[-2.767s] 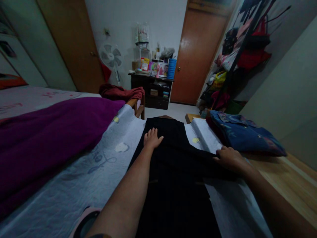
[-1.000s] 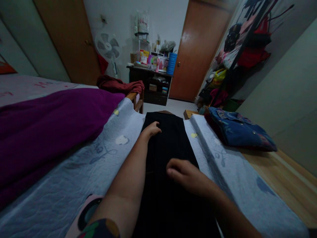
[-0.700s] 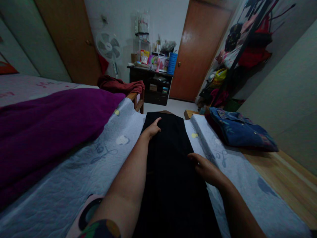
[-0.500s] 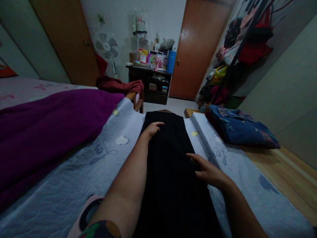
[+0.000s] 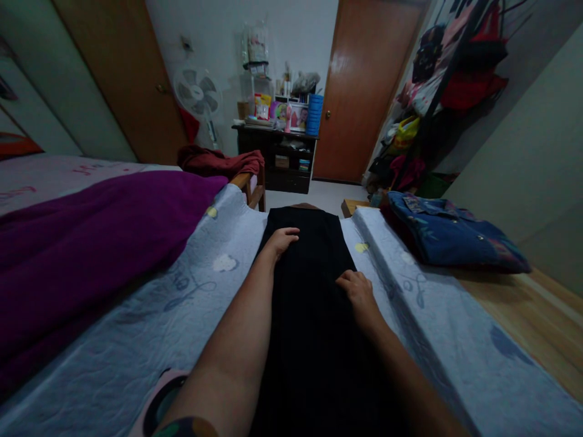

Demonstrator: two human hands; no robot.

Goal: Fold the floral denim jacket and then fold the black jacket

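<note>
A long black garment [image 5: 314, 315] lies stretched out in the middle, on a bed with a pale blue patterned sheet [image 5: 191, 321]; its exact kind is too dark to tell. My left hand [image 5: 282, 240] rests on its upper left part, fingers stretched out and holding nothing. At the garment's right edge, lower down, my right hand [image 5: 357, 291] has its fingers bent together in a pinch on the cloth. A pink object with a dark ring [image 5: 166, 400] is partly hidden behind my left forearm.
A purple blanket [image 5: 113, 243] covers the left side, with a dark red cloth [image 5: 218, 162] beyond it. To the right a folded denim garment [image 5: 455, 230] lies on a wooden surface [image 5: 514, 297]. A fan [image 5: 197, 94] and a dark cabinet [image 5: 286, 179] stand at the back.
My right hand has moved slightly up and left onto the garment's edge, and its fingers have gone from stretched to bent together. My left hand has barely moved.
</note>
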